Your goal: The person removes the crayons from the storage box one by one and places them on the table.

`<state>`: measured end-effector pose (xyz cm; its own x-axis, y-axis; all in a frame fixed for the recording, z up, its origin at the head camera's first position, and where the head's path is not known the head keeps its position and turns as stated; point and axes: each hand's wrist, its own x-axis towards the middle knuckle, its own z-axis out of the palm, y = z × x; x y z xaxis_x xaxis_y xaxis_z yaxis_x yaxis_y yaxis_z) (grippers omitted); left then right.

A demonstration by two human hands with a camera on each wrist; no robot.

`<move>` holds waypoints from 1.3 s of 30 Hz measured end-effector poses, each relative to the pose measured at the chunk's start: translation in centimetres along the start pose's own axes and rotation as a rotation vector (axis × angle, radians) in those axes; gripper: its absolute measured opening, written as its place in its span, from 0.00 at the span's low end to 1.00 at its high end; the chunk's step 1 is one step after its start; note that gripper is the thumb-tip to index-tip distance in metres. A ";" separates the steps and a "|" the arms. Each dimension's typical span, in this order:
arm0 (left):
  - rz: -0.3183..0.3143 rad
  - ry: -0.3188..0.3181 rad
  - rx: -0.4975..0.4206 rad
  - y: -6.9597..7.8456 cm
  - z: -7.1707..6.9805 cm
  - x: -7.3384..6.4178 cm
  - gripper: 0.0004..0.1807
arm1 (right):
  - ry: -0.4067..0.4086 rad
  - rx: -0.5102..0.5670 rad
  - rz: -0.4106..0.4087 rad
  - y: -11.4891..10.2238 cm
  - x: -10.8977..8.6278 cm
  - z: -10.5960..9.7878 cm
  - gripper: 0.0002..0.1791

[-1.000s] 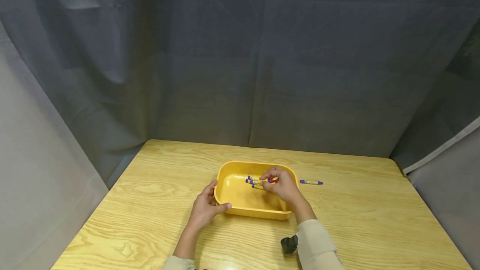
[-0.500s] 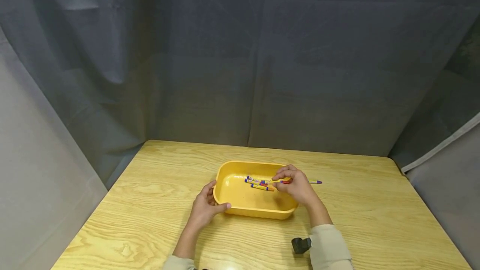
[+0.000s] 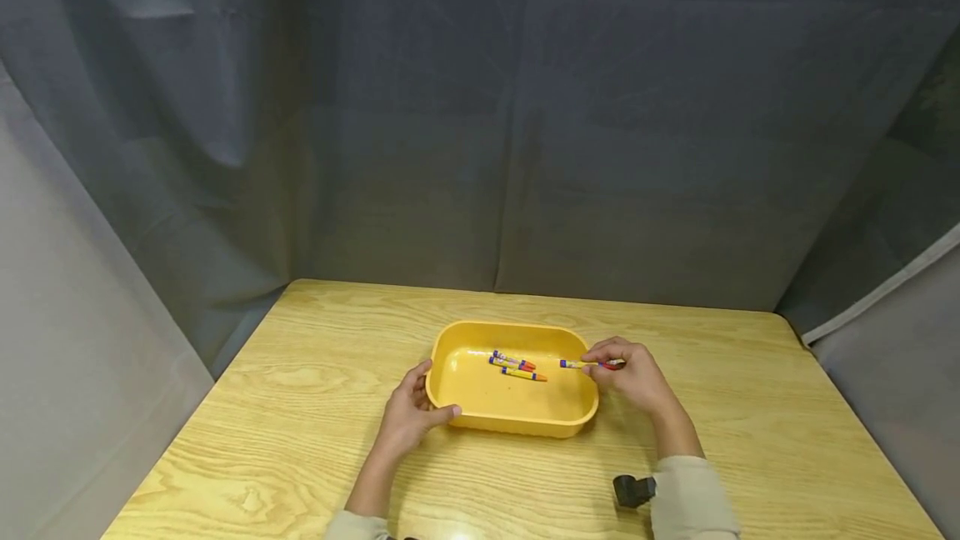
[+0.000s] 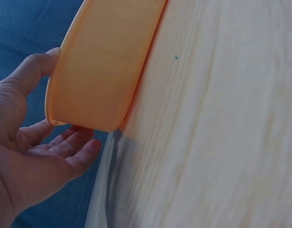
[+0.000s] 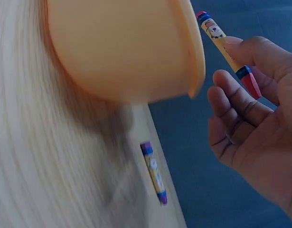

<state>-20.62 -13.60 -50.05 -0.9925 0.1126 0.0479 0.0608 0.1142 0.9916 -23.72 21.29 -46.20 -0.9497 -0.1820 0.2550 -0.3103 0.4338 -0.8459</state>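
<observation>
At its left end, my left hand [image 3: 407,422] holds the yellow plastic tub [image 3: 517,422], thumb on the near rim and fingers at the side. Between thumb and fingertips, my right hand [image 3: 636,377] pinches a red crayon [image 5: 217,35] in a yellow wrapper with blue bands, over the tub's right rim. Its red tip points toward the palm. Inside the tub lie an orange crayon [image 3: 522,374] and two reddish crayons [image 3: 512,361], close together. A purple crayon [image 5: 154,173] rests on the table beside the tub in the right wrist view; my right hand hides it in the head view.
The wood-grain table [image 3: 315,390] carries the tub near its middle. Dark grey curtains [image 3: 420,148] hang behind the table's far edge, with pale cloth [image 3: 60,340] at the left side. A black wrist camera [image 3: 633,491] sits at my right sleeve.
My right hand has moved to the right with the red crayon, from over the tub's inside to its right rim. The left hand stays on the tub.
</observation>
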 end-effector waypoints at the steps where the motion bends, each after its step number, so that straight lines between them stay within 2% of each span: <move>1: -0.001 0.001 0.000 0.0 0.0 0.0 0.51 | 0.004 -0.006 0.004 0.2 -0.1 -0.2 0.06; 11: -0.001 -0.001 0.007 0.0 0.1 0.0 0.51 | 0.011 -0.054 0.028 2.7 -1.2 -2.0 0.07; 19: 0.014 -0.008 0.026 0.0 0.1 0.0 0.51 | 0.033 -0.076 0.141 4.1 -2.3 -3.7 0.09; 23: 0.016 -0.007 0.026 0.0 0.1 0.0 0.52 | 0.047 -0.086 0.171 4.8 -2.4 -4.3 0.10; 31: 0.002 0.002 0.028 0.0 0.1 0.1 0.51 | 0.047 -0.016 0.232 7.3 -2.2 -3.8 0.13; 39: -0.009 0.011 0.021 0.3 0.1 0.2 0.52 | 0.055 -0.111 0.213 8.4 -1.1 -3.0 0.09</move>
<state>-20.78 -13.44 -49.80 -0.9941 0.1006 0.0406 0.0542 0.1362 0.9892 -25.44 27.84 -52.19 -0.9942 -0.0291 0.1036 -0.1024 0.5522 -0.8274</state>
